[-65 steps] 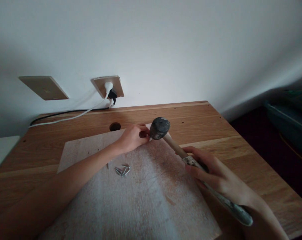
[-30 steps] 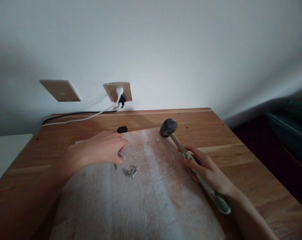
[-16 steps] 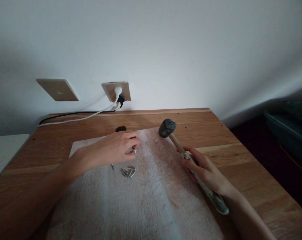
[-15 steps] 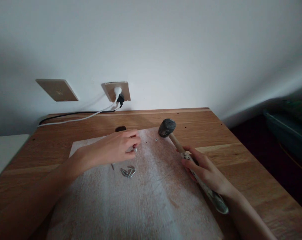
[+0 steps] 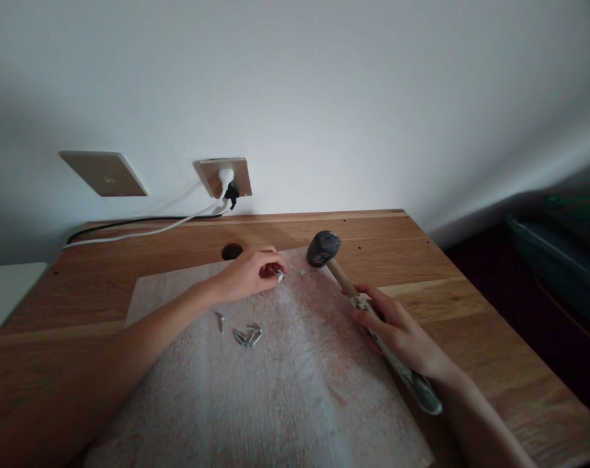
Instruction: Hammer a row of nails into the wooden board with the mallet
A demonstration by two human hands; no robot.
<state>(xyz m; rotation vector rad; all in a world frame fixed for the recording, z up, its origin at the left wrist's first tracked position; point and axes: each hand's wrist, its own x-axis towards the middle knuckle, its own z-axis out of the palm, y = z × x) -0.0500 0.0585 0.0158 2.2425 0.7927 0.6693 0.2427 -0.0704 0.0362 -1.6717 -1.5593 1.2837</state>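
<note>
A wooden tabletop [image 5: 431, 292] stretches before me, and 1 pale board [image 5: 255, 403] lies flat on it. Near the board's middle I have a small heap of silver fasteners [image 5: 248, 337], with 1 loose fastener [image 5: 222, 324] closer to its left edge. Past the board's far edge, the tabletop has 1 round hole [image 5: 232, 252]; farther beyond the board, leftward, lie 1 white cord [image 5: 129, 236] and 1 black cord [image 5: 129, 222].
</note>
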